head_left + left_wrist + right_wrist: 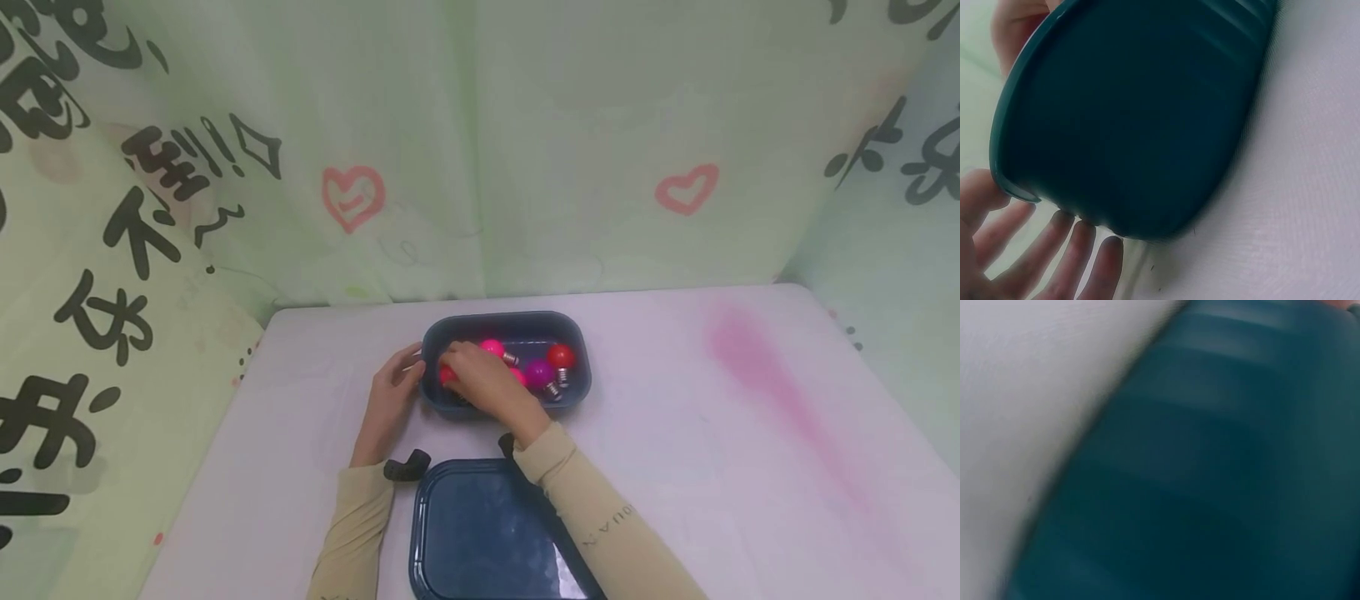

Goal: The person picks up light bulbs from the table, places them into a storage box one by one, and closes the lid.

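A dark blue rectangular container [502, 316] stands near the back of the table, with several pink, red and purple light bulbs inside. Against its left end rest the fingertips of my left hand [393, 392], fingers stretched out; the thumb lies by the rim in the left wrist view. My right hand [480, 377] reaches down into the left part of the container, fingers curled over a red light bulb [447, 374]. This hand partly covers the bulbs beneath it. To the right lie a purple bulb [538, 372] and another red bulb [561, 357]; a pink bulb [492, 347] lies behind.
A dark blue lid or tray [480, 525] lies on the table in front of the container, partly under my right sleeve [607, 517]. The white tabletop [675, 467] has a pink stain at right. Printed curtains [525, 167] hang behind and at both sides.
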Motion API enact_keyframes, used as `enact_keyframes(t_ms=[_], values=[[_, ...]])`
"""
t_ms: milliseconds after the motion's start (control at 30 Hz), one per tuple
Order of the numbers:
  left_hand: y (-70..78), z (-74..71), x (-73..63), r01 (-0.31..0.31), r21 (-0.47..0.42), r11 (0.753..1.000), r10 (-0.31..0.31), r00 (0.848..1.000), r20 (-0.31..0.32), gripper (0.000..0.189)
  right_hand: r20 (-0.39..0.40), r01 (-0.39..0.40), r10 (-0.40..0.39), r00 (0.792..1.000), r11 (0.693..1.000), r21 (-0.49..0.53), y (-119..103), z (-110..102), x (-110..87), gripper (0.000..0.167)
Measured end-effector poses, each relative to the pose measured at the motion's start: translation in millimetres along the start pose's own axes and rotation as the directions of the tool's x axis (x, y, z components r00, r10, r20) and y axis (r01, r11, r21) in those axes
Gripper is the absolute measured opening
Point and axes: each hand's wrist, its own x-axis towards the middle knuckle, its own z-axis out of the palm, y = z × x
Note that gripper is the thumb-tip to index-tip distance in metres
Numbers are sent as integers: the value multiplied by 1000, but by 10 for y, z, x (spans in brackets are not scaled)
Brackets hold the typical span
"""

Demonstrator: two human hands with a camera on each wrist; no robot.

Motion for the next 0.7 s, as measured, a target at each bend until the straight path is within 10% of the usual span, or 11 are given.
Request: enact_keyframes(t_ms=[700], values=[[17,1,-6,10,-17,1000,-9,1000,7,48,3,12,-12,1000,1000,-11,45,-18,5,34]])
